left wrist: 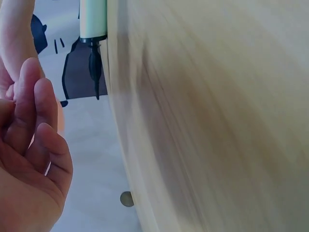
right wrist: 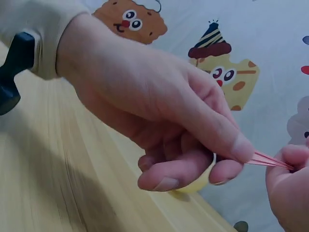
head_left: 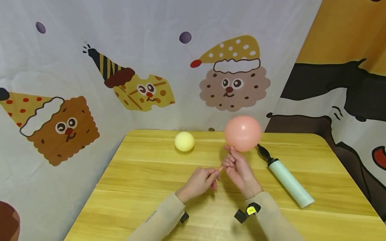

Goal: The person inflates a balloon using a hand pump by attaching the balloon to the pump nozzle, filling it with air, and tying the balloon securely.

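Note:
A round, inflated pink balloon (head_left: 242, 132) sits above my right hand (head_left: 239, 170), whose thumb and fingers grip it at its underside. Its thin neck (right wrist: 271, 160) is drawn out in a taut strand between the two hands. My left hand (head_left: 199, 182) pinches the end of that strand between thumb and index finger, as the right wrist view shows up close. In the left wrist view the left hand's fingers (left wrist: 46, 104) hide most of the balloon.
A smaller yellow balloon (head_left: 184, 141) rests near the back of the wooden table (head_left: 135, 187). On the right lies a pale green hand pump (head_left: 291, 182) with a black nozzle (head_left: 264, 152). Behind the table hangs a printed cloth (head_left: 184, 67).

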The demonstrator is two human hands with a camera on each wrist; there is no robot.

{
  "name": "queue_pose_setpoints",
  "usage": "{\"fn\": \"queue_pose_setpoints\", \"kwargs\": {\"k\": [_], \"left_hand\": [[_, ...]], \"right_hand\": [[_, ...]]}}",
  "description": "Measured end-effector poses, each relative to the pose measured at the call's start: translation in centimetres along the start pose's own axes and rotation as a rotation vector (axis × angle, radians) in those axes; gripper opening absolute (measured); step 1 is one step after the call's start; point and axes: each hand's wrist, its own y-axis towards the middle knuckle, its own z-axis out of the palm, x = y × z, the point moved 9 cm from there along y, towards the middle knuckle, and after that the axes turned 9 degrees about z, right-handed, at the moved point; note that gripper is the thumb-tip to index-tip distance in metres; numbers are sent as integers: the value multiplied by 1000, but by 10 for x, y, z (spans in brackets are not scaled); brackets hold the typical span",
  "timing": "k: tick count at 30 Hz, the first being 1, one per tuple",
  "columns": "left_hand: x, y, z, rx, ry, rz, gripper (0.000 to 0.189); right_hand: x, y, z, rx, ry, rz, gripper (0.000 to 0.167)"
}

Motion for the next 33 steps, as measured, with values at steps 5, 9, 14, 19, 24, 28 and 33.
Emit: {"fn": "queue_pose_setpoints", "kwargs": {"k": [5,9,14,19,24,28,33], "left_hand": [[-3,6,2,-37,-45,-4,31],[-1,7,4,-56,-73,-29,31],[7,-3,0,-44,-88,-60,32],[1,-8,-27,-151,51,14,22],[-26,-10,-51,-248,316,223,25],[-48,-10,-53,-271,597,437,36],[-63,-11,-49,-268,872,615,46]], "right_hand": [[-3,-1,9,6,-100,-24,24],[-6,0,11,-28,-228,-40,25],[3,-3,6,-90,-415,-116,25],[10,-8,-3,-174,-799,-167,28],[12,-8,-7,-206,-1247,-175,27],[11,-5,-2,-145,-1451,-184,26],[10,-1,4,-87,-1559,-162,26]]}}
